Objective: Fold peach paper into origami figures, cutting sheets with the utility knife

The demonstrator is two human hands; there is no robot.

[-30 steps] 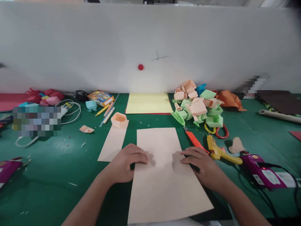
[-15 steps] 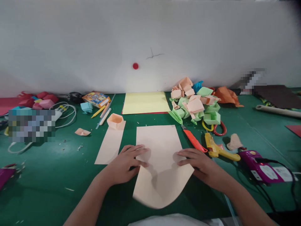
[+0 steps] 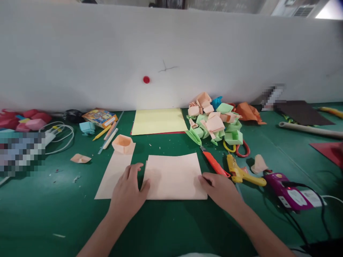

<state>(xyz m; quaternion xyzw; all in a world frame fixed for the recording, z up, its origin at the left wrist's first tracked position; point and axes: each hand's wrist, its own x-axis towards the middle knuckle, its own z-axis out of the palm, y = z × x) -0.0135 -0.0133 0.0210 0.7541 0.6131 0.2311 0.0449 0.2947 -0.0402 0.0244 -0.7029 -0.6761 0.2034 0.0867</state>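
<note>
A pale peach sheet of paper point(image 3: 174, 180) lies folded over in front of me, its fold along the near edge. At its left edge my left hand point(image 3: 130, 187) is open, thumb touching the paper and fingers spread. My right hand point(image 3: 221, 185) pinches the right edge, with its fingers curled. Left of the sheet lies a peach paper strip point(image 3: 114, 178), partly behind my left hand. A small folded peach paper box point(image 3: 122, 144) stands on the strip's far end.
Beyond the right hand lie a red-orange utility knife point(image 3: 214, 162), a yellow glue gun point(image 3: 243, 173) and scissors point(image 3: 242, 149). Folded paper pieces point(image 3: 214, 123) are heaped behind them. Yellow sheets point(image 3: 159, 121) lie by the wall. A purple device point(image 3: 288, 191) with cables sits right.
The sheet's near half, curling up before, is now folded over the far half. My left hand has moved off the paper's top to its left side. The view has tilted up slightly.
</note>
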